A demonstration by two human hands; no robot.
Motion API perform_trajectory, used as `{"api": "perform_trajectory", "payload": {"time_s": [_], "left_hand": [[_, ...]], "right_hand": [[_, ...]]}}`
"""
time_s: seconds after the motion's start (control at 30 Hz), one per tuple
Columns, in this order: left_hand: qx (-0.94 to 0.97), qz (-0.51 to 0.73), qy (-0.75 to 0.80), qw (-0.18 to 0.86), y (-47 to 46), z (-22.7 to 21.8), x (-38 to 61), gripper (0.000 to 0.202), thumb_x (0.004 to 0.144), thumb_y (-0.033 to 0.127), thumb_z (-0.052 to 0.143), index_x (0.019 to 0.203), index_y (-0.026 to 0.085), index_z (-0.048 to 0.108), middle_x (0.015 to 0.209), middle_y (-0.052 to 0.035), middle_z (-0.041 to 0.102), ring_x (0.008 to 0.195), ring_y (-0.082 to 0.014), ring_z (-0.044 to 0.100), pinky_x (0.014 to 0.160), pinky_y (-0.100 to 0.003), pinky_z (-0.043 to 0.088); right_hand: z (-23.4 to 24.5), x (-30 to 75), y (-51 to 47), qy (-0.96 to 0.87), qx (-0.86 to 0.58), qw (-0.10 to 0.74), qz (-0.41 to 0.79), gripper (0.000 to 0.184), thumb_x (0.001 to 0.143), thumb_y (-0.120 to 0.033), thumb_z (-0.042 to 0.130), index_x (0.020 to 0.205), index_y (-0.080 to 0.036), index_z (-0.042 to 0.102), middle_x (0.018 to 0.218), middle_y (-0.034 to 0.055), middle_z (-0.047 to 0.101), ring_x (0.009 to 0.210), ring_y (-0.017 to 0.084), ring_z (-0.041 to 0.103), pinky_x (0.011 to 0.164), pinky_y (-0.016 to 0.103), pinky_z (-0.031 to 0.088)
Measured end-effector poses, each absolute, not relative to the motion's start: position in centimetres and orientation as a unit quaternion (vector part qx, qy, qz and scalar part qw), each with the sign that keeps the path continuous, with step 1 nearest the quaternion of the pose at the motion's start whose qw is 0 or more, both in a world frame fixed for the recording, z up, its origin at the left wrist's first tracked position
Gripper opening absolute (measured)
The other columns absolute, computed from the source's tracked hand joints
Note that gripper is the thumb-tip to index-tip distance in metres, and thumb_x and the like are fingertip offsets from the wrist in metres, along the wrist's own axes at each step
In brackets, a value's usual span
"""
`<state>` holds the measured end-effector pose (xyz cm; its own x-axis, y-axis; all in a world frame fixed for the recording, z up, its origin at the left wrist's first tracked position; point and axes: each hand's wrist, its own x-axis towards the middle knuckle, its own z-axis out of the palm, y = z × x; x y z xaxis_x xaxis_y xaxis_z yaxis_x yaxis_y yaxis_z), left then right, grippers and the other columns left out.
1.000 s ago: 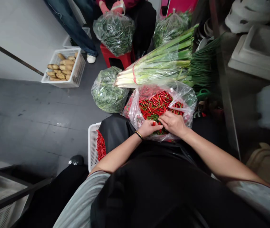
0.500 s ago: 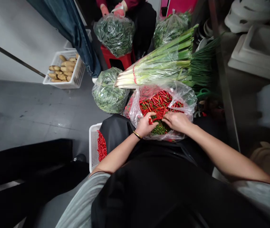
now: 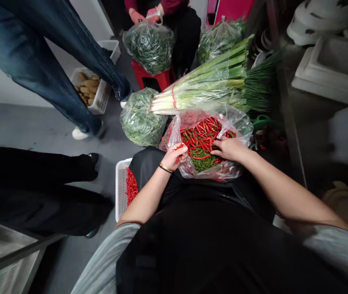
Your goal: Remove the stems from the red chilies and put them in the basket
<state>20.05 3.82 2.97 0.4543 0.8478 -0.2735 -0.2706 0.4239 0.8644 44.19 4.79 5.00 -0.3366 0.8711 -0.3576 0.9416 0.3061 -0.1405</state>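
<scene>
An open clear plastic bag (image 3: pixel 245 130) of red chili peppers (image 3: pixel 203 134) rests in my lap. Green stems (image 3: pixel 204 164) are heaped at its near side. My left hand (image 3: pixel 175 157) is closed around a few red chilies at the bag's left edge, their red ends showing at the fingers. Over the chilies at the right, my right hand (image 3: pixel 230 148) has its fingers apart, fingertips touching the heap; no chili shows between them. By my left knee, a white basket (image 3: pixel 120 196) holds red chilies without visible stems, partly hidden by my left forearm.
Leeks (image 3: pixel 204 87) lie beyond the bag, beside a bag of leafy greens (image 3: pixel 143 118). A co-worker's gloved hands (image 3: pixel 146 15) hold another bag of greens (image 3: pixel 149 47) on a red stool (image 3: pixel 152 79). People's legs (image 3: pixel 54 61) stand left, near a basket of tubers (image 3: pixel 100 100).
My left hand has moved left, away from my right hand, with chilies in it. My right hand's fingers have spread over the heap. At left, a person in jeans has stepped into fuller view.
</scene>
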Motion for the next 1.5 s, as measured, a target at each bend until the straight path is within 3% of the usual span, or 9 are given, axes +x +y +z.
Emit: {"api": "perform_trajectory", "payload": {"time_s": [0.2,0.47,0.6,0.73,0.9,1.0,1.17,1.3,1.5], "left_hand": [[0.318,0.355,0.376,0.795,3.7,2.9,19.8,0.040,0.068,0.049,0.071,0.078,0.014,0.054,0.064,-0.0005,0.059,0.050,-0.0083,0.052,0.053,-0.024,0.047],[0.803,0.058,0.495,0.328,3.6,0.9,24.9,0.014,0.081,0.023,0.057,0.090,0.016,0.065,0.086,-0.0092,0.068,0.083,-0.0210,0.064,0.077,-0.032,0.047],[0.879,0.018,0.404,0.253,3.9,1.0,25.4,0.022,0.087,0.025,0.045,0.090,0.016,0.065,0.091,-0.0121,0.066,0.086,-0.0228,0.064,0.074,-0.032,0.047],[0.878,0.109,0.331,0.329,3.8,2.4,23.0,0.020,0.086,0.025,0.048,0.089,0.016,0.066,0.088,-0.0105,0.065,0.084,-0.0197,0.062,0.075,-0.029,0.045],[0.679,0.171,0.279,0.657,2.5,4.4,20.7,0.030,0.072,0.040,0.069,0.084,0.013,0.067,0.073,-0.0055,0.064,0.061,-0.0111,0.056,0.059,-0.023,0.042],[0.497,0.139,0.270,0.813,1.5,4.0,20.5,0.040,0.062,0.045,0.076,0.078,0.011,0.064,0.057,0.0000,0.055,0.042,-0.0045,0.039,0.041,-0.019,0.027],[0.287,0.259,0.221,0.895,1.4,2.6,20.5,0.040,0.053,0.045,0.077,0.062,0.011,0.057,0.059,-0.0003,0.050,0.042,-0.0057,0.040,0.036,-0.018,0.021],[0.252,0.314,0.224,0.888,2.0,2.6,20.5,0.040,0.060,0.046,0.074,0.079,0.014,0.059,0.059,0.0002,0.051,0.041,-0.0067,0.039,0.033,-0.017,0.019],[0.252,0.315,0.377,0.834,2.0,2.7,22.7,0.039,0.061,0.035,0.081,0.080,0.013,0.055,0.048,0.0099,0.034,0.037,-0.0008,0.026,0.036,-0.014,0.012]], "right_hand": [[6.1,41.4,5.7,0.751,0.652,0.068,-0.082,0.046,0.096,-0.046,0.031,0.113,-0.019,0.064,0.110,0.0131,0.062,0.089,0.023,0.062,0.068,0.030,0.042],[3.7,42.7,2.8,0.859,0.483,0.138,-0.099,0.036,0.097,-0.031,0.034,0.097,-0.015,0.067,0.100,0.0123,0.062,0.082,0.019,0.061,0.059,0.026,0.034],[3.1,43.2,1.4,0.843,0.517,0.079,-0.122,0.038,0.097,-0.038,0.036,0.096,-0.014,0.065,0.094,0.0112,0.062,0.078,0.018,0.060,0.061,0.026,0.035],[4.3,43.4,0.4,0.832,0.493,0.000,-0.255,0.042,0.096,-0.043,0.036,0.081,-0.015,0.062,0.077,0.0069,0.061,0.067,0.016,0.056,0.061,0.026,0.036],[7.5,42.4,-1.0,0.761,0.333,-0.164,-0.532,0.048,0.095,-0.049,0.036,0.066,-0.016,0.055,0.058,-0.0019,0.050,0.054,0.009,0.048,0.055,0.021,0.036],[8.9,42.1,-0.8,0.736,0.290,-0.142,-0.595,0.050,0.093,-0.053,0.037,0.069,-0.015,0.057,0.055,-0.0035,0.049,0.046,0.007,0.045,0.049,0.020,0.035],[7.5,43.1,3.6,0.803,0.507,0.011,-0.313,0.046,0.094,-0.051,0.037,0.088,-0.015,0.066,0.083,0.0096,0.068,0.074,0.018,0.063,0.067,0.026,0.044],[4.3,43.9,6.6,0.777,0.598,0.165,-0.110,0.032,0.090,-0.036,0.048,0.092,-0.012,0.068,0.099,0.0182,0.069,0.088,0.026,0.065,0.070,0.031,0.045],[4.8,44.3,3.3,0.797,0.579,-0.006,-0.171,0.030,0.090,-0.038,0.047,0.084,-0.017,0.068,0.090,0.0087,0.070,0.082,0.019,0.064,0.073,0.027,0.044]]}}
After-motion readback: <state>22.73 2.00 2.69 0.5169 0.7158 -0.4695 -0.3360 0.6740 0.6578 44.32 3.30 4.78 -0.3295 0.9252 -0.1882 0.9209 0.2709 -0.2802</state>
